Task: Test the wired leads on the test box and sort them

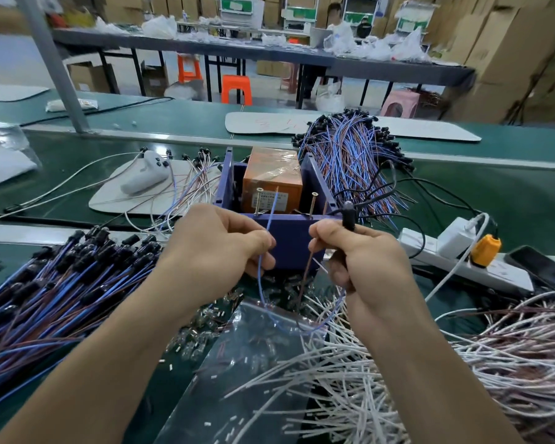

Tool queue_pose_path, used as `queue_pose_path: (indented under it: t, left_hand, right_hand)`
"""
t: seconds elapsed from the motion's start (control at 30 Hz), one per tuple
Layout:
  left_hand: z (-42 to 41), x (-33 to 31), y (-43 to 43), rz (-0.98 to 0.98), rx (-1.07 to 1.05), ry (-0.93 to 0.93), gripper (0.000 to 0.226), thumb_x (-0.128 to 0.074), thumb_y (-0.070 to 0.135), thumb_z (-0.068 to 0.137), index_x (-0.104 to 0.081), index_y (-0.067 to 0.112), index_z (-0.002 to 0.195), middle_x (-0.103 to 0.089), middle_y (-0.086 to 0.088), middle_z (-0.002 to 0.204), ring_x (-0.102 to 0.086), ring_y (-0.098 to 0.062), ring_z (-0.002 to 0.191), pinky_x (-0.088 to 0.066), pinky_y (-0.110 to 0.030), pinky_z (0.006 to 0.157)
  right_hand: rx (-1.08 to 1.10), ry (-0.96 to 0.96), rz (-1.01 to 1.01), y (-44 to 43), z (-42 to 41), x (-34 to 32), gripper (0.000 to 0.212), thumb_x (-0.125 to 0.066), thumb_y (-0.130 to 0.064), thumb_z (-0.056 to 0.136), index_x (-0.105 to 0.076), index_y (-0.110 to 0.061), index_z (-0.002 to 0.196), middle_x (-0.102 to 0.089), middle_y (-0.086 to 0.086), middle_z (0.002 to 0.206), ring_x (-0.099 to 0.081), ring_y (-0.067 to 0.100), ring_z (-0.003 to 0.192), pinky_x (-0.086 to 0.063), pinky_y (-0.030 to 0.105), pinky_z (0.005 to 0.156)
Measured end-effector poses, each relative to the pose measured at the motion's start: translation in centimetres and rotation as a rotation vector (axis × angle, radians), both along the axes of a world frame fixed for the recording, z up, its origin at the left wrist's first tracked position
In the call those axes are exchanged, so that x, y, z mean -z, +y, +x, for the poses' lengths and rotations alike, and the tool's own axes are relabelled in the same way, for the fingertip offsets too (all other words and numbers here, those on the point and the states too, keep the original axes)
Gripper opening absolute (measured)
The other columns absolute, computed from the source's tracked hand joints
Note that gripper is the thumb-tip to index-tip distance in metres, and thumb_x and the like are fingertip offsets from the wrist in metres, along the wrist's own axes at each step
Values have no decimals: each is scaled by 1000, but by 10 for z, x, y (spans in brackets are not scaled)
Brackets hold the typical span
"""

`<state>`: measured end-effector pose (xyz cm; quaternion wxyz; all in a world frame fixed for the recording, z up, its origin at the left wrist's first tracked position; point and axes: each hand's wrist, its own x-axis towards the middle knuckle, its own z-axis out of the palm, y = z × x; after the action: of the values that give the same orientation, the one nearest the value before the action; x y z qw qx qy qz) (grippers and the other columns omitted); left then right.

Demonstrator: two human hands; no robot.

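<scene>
Your left hand [218, 248] pinches the thin blue wire [271, 216] of one lead between thumb and forefinger, the other fingers curled. The wire's free end rises in front of the purple plastic test box [289, 241], near the left upright brass screw [257, 201] on its front edge; whether they touch cannot be told.

Your right hand [359, 261] pinches the lead's brown wire [305, 277] and grips its black cylindrical cap [348, 216], which sticks up above the thumb. Both wires loop down below your hands over a clear plastic bag [253, 363].

An orange film-wrapped block [269, 177] sits inside the box. A heap of blue-and-brown leads [45, 283] lies to the left on the green bench [494, 193]. A second heap [350, 155] lies behind the box to the right. Loose white wires [334, 379] lie at lower right.
</scene>
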<state>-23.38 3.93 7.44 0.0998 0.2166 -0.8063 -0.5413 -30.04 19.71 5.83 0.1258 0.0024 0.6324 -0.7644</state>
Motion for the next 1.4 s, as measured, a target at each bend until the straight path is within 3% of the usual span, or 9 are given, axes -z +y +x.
queue_pose_path:
  t: [0.13,0.23,0.3,0.47,0.63,0.73,0.93,1.4]
  left_hand:
    - [7,-8,1,-343,-53,-45,25,-70,30,83,-77,40,61,-72,16,59,-63,-1,50,-50,-26,58]
    - [10,-13,4,-423,-68,-78,25,-68,34,79,-75,40,56,-67,14,51,-61,-1,47,-49,-25,56]
    - [11,-14,3,-430,-78,-89,25,-68,33,78,-75,37,54,-65,12,47,-59,-1,43,-43,-22,53]
    - [10,-14,0,-467,-119,-145,23,-70,36,76,-73,35,54,-63,9,45,-64,-17,56,-48,-27,57]
    - [8,-13,-2,-485,-134,-148,23,-70,37,77,-72,36,53,-62,8,45,-65,-19,60,-48,-28,57]
    - [6,-11,-2,-480,-143,-135,25,-70,35,78,-73,38,53,-64,9,47,-66,-18,61,-54,-30,61]
    - [3,-5,-1,-402,-170,-100,27,-70,32,79,-74,37,53,-63,8,44,-62,-12,51,-44,-25,55]
    - [1,0,4,-417,-142,-59,27,-71,30,80,-71,47,59,-60,11,41,-57,-11,44,-45,-25,57]
  right_hand:
    - [64,-70,19,-2,-1,8,18,-61,-12,99,-66,-6,83,-75,12,69,-25,10,33,-25,18,33]
    - [64,-81,41,-6,0,15,19,-62,-14,99,-67,-6,82,-74,12,67,-26,10,33,-27,18,34]
    - [62,-80,44,-7,0,18,18,-64,-15,98,-69,-7,82,-74,11,65,-27,10,34,-27,18,35]
    - [30,-89,50,-8,-2,21,14,-66,-15,97,-68,-3,90,-73,10,65,-25,11,36,-26,19,36]
    - [21,-93,34,-10,-2,25,16,-67,-18,97,-69,-3,90,-72,9,63,-25,11,39,-25,20,38]
    - [19,-107,-1,-10,-3,27,17,-68,-17,96,-69,-1,91,-70,8,61,-23,11,39,-23,20,39]
    - [24,-92,-31,-9,-5,27,16,-68,-17,96,-69,-4,87,-64,5,56,-26,9,36,-24,20,40]
    - [25,-91,-55,-5,-10,26,18,-71,-17,94,-70,-3,83,-63,8,57,-25,8,34,-28,18,36]
